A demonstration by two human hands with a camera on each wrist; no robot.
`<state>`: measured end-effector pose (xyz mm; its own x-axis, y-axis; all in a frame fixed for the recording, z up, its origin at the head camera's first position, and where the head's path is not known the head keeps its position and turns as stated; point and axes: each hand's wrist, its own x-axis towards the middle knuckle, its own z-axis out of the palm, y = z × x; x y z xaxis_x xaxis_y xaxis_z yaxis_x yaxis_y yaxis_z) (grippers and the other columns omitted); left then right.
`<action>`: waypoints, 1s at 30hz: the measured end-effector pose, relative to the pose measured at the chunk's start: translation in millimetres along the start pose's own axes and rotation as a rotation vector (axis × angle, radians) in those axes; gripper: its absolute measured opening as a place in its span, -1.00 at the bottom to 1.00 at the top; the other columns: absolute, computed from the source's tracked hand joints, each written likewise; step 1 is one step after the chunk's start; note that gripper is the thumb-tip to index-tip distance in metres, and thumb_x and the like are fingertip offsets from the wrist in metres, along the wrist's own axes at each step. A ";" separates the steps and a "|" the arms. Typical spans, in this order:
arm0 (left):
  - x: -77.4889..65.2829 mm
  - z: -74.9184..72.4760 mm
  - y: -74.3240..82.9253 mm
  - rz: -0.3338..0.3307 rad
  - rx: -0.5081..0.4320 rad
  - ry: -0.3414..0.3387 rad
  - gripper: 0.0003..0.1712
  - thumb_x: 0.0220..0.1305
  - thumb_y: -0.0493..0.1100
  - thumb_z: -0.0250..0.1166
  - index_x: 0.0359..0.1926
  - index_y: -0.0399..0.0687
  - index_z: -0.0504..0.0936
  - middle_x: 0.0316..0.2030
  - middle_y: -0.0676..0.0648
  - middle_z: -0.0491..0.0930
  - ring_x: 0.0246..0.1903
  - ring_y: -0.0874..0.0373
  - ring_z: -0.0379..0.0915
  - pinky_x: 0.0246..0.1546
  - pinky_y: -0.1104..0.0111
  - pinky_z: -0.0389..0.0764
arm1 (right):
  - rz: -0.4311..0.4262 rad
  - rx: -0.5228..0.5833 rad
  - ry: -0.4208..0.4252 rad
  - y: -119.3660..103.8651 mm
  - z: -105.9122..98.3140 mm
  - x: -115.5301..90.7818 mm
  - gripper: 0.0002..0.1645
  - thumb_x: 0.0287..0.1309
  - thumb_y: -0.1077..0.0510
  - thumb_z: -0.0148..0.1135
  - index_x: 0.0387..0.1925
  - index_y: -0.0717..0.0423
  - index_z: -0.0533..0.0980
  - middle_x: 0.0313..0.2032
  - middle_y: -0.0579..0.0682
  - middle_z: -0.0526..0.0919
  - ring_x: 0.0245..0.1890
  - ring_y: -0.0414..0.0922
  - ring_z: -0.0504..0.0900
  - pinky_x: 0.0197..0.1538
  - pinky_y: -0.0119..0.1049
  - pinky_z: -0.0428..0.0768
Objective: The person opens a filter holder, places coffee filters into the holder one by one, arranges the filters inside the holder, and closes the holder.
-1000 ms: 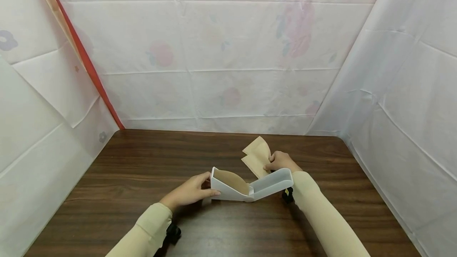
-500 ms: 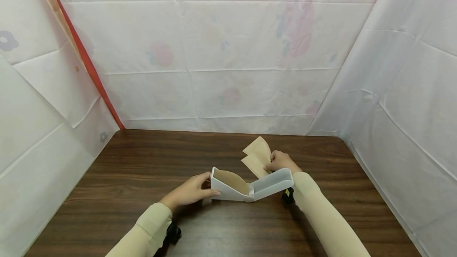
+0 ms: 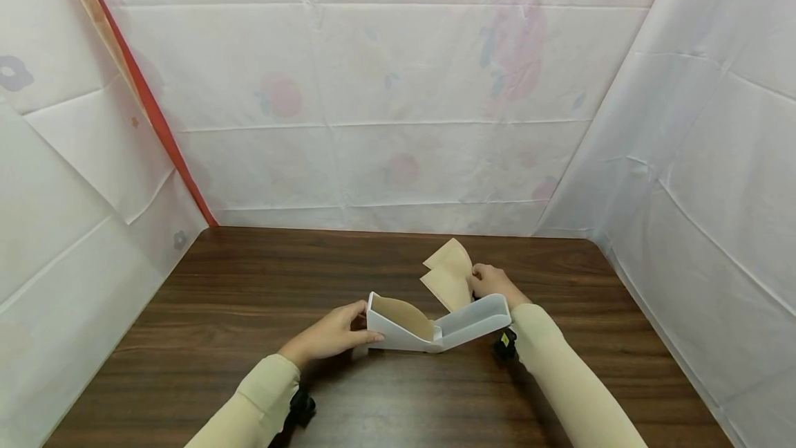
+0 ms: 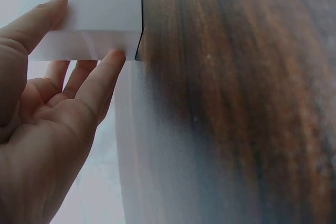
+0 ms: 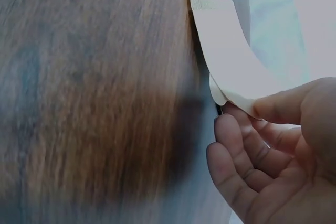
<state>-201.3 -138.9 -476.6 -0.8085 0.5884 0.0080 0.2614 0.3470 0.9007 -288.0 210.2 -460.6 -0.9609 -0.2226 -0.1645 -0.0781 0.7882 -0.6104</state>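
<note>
A white filter box [image 3: 401, 330] with its lid [image 3: 475, 320] swung out to the right stands on the wooden table. Brown paper shows inside its left part. My left hand [image 3: 332, 330] holds the box at its left end; in the left wrist view the thumb lies on one face and a fingertip touches the end of the box [image 4: 100, 3]. Behind the lid, my right hand [image 3: 495, 282] pinches the edge of tan, fan-shaped paper coffee filters [image 3: 449, 275]. In the right wrist view the thumb presses on the curved coffee filter [image 5: 226, 40], with fingers underneath.
The dark wooden table [image 3: 280, 268] reaches back to a white patterned sheet [image 3: 398, 88]. Similar sheets hang at the left and right sides. A black wrist device [image 3: 302, 406] sits under the left wrist, another [image 3: 505, 343] under the right.
The right thumb, earlier lying over the paper, has drawn back to the right toward the edge of the coffee filters. The left hand and the box have not moved.
</note>
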 end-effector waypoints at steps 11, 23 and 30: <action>0.4 -0.1 -0.8 0.011 0.016 0.000 -0.57 0.36 -0.03 0.36 0.13 -0.10 0.49 0.02 -0.02 0.62 0.03 0.05 0.57 -0.03 0.24 0.60 | -0.060 -0.030 0.098 0.8 -7.3 -0.4 -0.81 0.48 0.17 0.10 -0.20 0.23 0.55 -0.47 0.00 0.52 -0.48 -0.11 0.46 -0.36 -0.25 0.44; 1.0 -0.4 -1.0 0.004 0.022 -0.001 -0.56 0.35 0.00 0.37 0.12 -0.07 0.49 0.01 0.00 0.62 0.03 0.07 0.57 -0.02 0.28 0.59 | -0.156 -0.013 0.153 -4.4 -14.6 -6.9 -0.83 0.46 0.20 0.11 -0.19 0.21 0.58 -0.48 -0.02 0.57 -0.52 -0.13 0.48 -0.39 -0.24 0.46; 1.0 -0.9 -0.8 0.005 0.022 -0.005 -0.56 0.35 -0.01 0.37 0.13 -0.07 0.49 0.02 0.00 0.61 0.03 0.05 0.56 -0.02 0.28 0.59 | -0.222 0.005 0.201 -6.8 -19.6 -11.9 -0.84 0.44 0.17 0.17 -0.14 0.17 0.62 -0.40 0.05 0.64 -0.49 -0.13 0.47 -0.36 -0.21 0.45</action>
<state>-202.8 -139.2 -476.9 -0.8046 0.5937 0.0098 0.2768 0.3604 0.8908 -281.3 218.7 -439.3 -0.9537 -0.2712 0.1299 -0.2918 0.7301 -0.6179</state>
